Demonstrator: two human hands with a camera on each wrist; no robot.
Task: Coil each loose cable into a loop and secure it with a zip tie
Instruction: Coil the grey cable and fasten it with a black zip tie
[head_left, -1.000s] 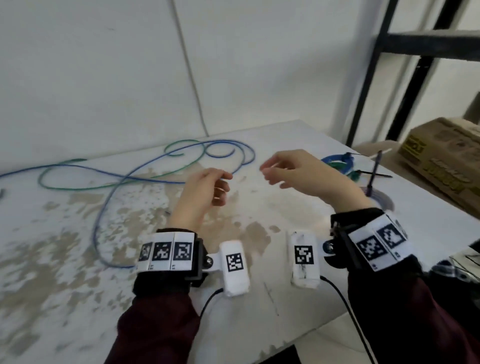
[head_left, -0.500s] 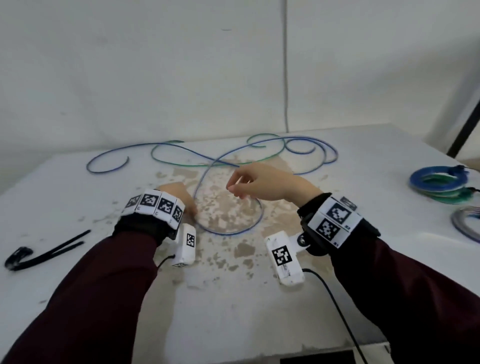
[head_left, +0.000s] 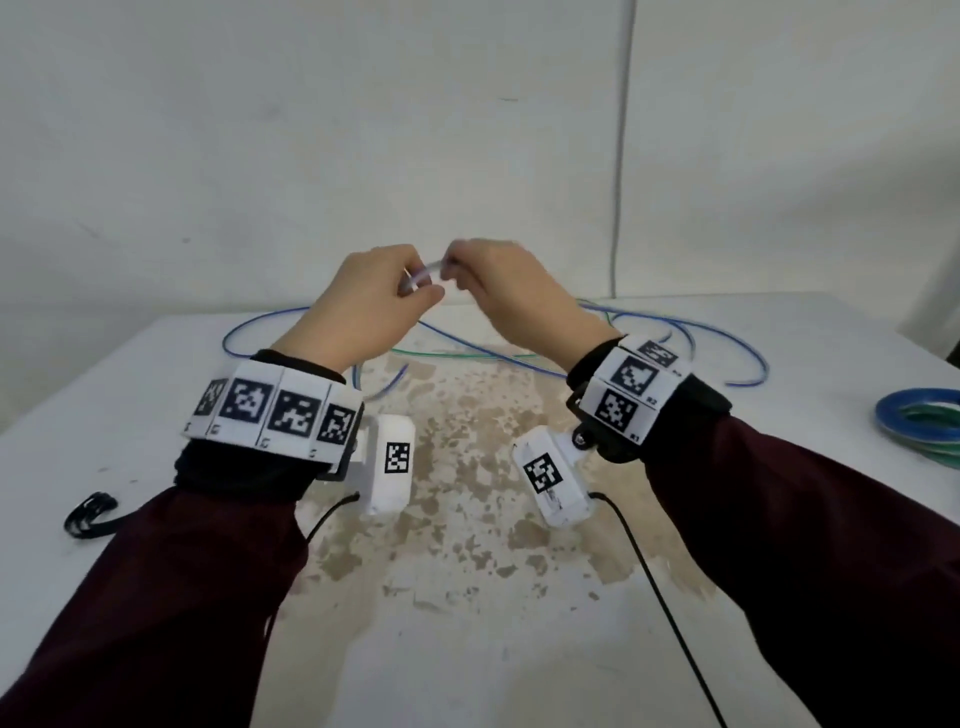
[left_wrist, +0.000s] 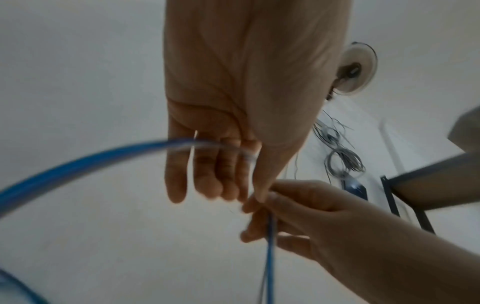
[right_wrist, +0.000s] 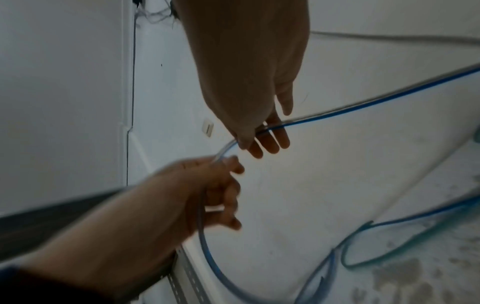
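Both hands are raised above the white table (head_left: 156, 415), close together. My left hand (head_left: 415, 291) grips the blue cable (head_left: 423, 275) near its pale end, fingers curled round it in the right wrist view (right_wrist: 221, 174). My right hand (head_left: 457, 270) pinches the same cable just beside it, thumb against fingers (right_wrist: 249, 139). From both hands the blue cable (right_wrist: 389, 98) trails down to loose curves on the table (head_left: 748, 358). A green cable (head_left: 447, 354) lies tangled with it. Black zip ties (head_left: 88, 514) lie at the left edge.
A coiled blue and green bundle (head_left: 919, 415) sits at the table's right edge. The tabletop's middle is worn and stained brown (head_left: 467, 467). A white wall with a thin vertical cord (head_left: 621, 156) stands behind the table. Black leads hang from the wrist cameras.
The left hand has come up from the tabletop with the blue cable. Both hands have risen and met, each now holding the cable near its end. The head view has shifted left.
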